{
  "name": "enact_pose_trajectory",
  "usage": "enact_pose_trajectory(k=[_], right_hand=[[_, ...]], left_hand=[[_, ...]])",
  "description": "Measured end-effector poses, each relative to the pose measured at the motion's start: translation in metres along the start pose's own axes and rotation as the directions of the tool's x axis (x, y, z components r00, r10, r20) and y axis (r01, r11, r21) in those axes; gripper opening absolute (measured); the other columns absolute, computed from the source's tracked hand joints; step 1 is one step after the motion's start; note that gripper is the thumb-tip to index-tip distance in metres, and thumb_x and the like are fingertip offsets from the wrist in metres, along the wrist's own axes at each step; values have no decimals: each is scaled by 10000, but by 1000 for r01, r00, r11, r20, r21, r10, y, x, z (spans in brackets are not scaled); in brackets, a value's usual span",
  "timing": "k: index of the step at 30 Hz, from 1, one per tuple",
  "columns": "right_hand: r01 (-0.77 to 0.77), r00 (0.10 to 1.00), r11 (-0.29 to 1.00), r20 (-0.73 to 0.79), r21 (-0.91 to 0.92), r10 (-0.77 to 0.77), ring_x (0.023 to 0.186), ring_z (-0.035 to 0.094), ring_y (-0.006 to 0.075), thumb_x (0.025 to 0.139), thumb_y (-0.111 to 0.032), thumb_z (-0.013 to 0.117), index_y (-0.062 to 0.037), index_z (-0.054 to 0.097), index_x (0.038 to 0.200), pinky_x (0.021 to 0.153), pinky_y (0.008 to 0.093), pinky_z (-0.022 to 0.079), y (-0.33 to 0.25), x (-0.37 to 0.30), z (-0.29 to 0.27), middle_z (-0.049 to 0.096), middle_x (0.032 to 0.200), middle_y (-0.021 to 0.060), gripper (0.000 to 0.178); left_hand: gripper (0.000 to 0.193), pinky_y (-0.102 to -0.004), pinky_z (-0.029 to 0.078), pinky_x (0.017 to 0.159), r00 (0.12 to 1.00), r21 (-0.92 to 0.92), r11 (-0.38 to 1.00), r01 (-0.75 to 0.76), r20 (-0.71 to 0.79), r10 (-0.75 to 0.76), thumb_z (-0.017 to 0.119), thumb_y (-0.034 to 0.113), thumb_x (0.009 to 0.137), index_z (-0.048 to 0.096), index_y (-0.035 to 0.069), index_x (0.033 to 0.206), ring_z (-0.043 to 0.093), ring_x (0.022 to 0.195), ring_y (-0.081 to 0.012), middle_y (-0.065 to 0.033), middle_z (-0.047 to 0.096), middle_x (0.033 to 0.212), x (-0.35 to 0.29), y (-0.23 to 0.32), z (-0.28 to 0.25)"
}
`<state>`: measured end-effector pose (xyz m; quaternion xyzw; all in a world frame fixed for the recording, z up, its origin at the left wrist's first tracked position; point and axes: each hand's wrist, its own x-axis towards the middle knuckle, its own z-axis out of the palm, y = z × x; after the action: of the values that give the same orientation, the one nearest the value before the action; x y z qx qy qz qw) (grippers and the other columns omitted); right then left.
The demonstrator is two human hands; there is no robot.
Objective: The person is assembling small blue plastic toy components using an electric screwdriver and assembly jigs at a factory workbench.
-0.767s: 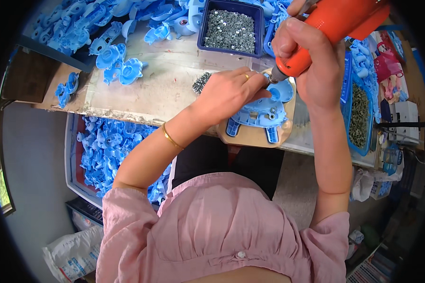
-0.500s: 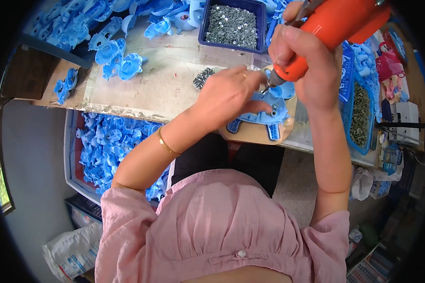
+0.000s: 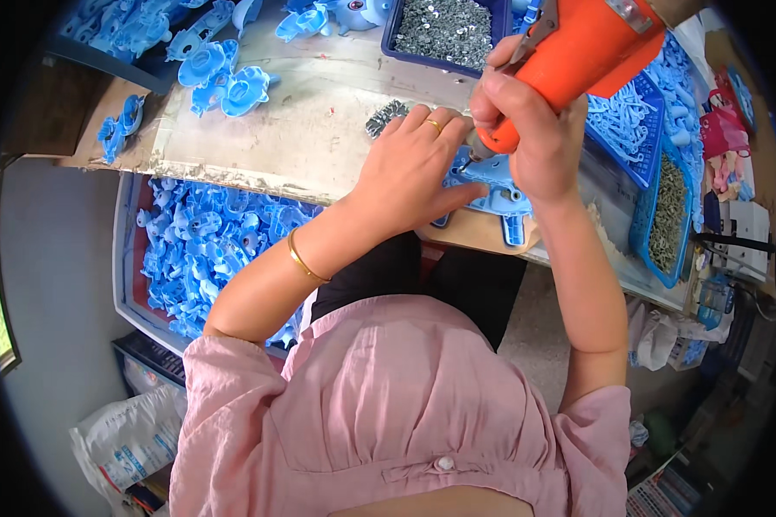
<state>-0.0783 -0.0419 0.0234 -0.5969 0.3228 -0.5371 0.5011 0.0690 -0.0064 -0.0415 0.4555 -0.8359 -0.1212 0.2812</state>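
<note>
My right hand (image 3: 530, 142) grips the orange barrel-shaped power driver (image 3: 569, 56); its tip (image 3: 468, 164) has shifted left over the light-blue plastic piece (image 3: 498, 202), near side, so the working spot seems changed. Whether my left hand (image 3: 408, 168) grips, I cannot tell.

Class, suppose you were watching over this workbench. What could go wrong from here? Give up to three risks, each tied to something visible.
1. The left grip is close to the tip of the orange power tool; a slip might hurt a finger.
2. The right grip holds the tool at a slant, so it could skid and scratch the blue plastic part.
3. Small metal pieces lie loosely heaped beside the left fingers; a knock might scatter them.
</note>
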Motion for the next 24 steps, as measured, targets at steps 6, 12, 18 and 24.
enact_pose_trajectory(k=[6, 12, 18, 24], right_hand=[[65, 998, 998, 21, -21, -65, 611, 546, 110, 864, -75, 600, -7, 561, 956, 563, 267, 447, 3, -4, 3, 594, 714, 64, 121], [121, 992, 992, -29, -37, -122, 605, 541, 101, 870, -62, 589, -7, 555, 937, 568, 255, 445, 9, -7, 5, 591, 705, 57, 94], [50, 999, 998, 12, -34, -49, 624, 547, 93, 912, -82, 594, -6, 569, 967, 602, 255, 461, -9, 2, -2, 629, 770, 66, 97], [515, 702, -200, 544, -834, -459, 868, 640, 109, 1023, -90, 497, -20, 655, 1012, 744, 281, 517, -111, 3, -59, 701, 1124, 113, 173]], left_hand=[[571, -402, 491, 847, 999, 22, 999, 37, -10, -37, 826, 390, 718, 585, 42, 1101, 590, 1016, -288, -90, 612, 1035, 0, 3, 3], [510, -410, 493, 828, 998, 48, 998, 36, -62, -33, 812, 356, 727, 582, 50, 1063, 593, 1000, -288, -90, 612, 1021, 3, 5, 8], [583, -411, 490, 856, 998, 48, 997, 67, -15, -66, 809, 365, 735, 576, 41, 1160, 588, 1026, -295, -97, 625, 1074, 4, 11, 4], [606, -428, 463, 938, 992, -60, 998, 0, -122, -8, 788, 324, 785, 559, 24, 1259, 566, 1059, -338, -131, 619, 1190, -11, 15, -12]])
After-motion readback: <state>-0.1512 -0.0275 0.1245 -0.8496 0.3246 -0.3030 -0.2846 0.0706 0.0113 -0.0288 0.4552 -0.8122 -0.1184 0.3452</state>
